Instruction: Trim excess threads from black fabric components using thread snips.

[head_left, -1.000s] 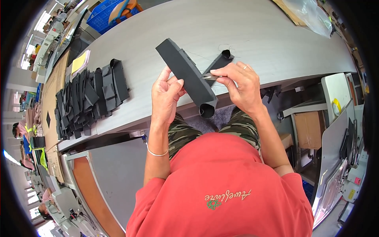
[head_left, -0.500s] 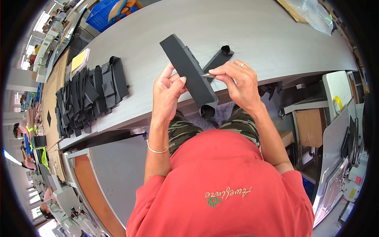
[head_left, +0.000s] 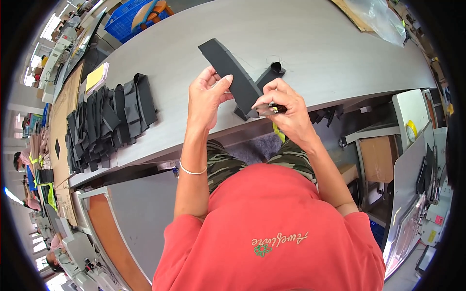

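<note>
Just above the table's (head_left: 340,58) near edge, the right hand (head_left: 286,109) pinched a small dark tool (head_left: 272,109) closed between thumb and fingers against the lower end of a long black fabric strip (head_left: 228,72). The left hand (head_left: 206,97) gripped that strip at its left side, thumb pressed on top. The strip slanted up toward the table's middle. A smaller black piece (head_left: 269,75) lay just beyond the right hand. Toward the left end sat a pile of black pieces (head_left: 109,121).

L hand (head_left: 208,97) raised, fingers curled, R hand (head_left: 284,106) pinching, both forearms up from lower edge
</note>
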### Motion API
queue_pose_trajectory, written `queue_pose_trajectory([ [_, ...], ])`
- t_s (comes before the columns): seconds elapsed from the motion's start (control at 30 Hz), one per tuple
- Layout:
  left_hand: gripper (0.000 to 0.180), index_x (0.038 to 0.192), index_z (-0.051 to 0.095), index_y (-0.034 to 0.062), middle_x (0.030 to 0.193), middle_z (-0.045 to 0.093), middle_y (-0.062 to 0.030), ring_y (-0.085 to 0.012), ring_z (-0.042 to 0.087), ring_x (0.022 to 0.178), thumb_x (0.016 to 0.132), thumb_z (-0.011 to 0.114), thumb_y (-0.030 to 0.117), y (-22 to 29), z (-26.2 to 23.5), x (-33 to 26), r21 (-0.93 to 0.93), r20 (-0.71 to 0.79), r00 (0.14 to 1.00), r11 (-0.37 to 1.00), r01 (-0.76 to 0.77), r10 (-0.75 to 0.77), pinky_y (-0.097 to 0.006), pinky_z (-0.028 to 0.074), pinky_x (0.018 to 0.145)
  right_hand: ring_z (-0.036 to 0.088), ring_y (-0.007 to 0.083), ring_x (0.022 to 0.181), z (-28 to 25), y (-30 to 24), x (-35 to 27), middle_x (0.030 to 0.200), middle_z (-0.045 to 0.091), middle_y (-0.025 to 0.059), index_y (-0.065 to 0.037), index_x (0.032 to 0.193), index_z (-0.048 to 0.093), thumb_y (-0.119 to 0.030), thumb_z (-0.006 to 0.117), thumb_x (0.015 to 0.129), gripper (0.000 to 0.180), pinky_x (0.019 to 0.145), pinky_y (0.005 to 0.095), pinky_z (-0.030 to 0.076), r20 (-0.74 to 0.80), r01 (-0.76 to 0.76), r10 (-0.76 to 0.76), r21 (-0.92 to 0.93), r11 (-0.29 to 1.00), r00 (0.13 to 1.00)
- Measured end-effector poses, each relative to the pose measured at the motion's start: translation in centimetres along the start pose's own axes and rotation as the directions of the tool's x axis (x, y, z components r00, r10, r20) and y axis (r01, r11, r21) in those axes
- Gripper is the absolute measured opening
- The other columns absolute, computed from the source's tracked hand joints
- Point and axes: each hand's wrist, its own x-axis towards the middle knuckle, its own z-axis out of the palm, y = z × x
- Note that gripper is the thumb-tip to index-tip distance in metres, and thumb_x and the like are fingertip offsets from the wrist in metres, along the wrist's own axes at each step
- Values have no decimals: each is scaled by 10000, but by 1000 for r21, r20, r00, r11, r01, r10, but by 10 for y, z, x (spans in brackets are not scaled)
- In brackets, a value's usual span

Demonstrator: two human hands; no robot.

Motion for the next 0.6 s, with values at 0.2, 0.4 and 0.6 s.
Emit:
queue_pose_trajectory([
  [0.2,206,990,597,-13,920,598,-29,-83,568,763,863,670,131,-23,-8,0,216,-79,990,972,-95,114,-254,506,671,491,94,668,5,-10,8,740,570,16,-3,825,672,-34,699,794,52,593,247,396,-63,-158,161,51,986,985],
  [0.4,309,1035,568,15,893,538,-10,-68,513,805,907,637,288,-21,7,-17,23,64,993,995,99,-100,-287,512,737,393,20,635,7,4,14,673,510,-72,10,830,654,-124,688,860,141,547,205,310,-72,-268,281,154,951,957],
  [0.6,408,1176,447,2,944,590,-66,-113,582,837,917,617,267,-30,7,-23,-83,222,955,972,218,-195,-377,536,764,404,42,622,12,13,15,631,506,-49,-10,864,674,-83,667,843,77,546,218,338,-98,-289,314,211,934,944],
])
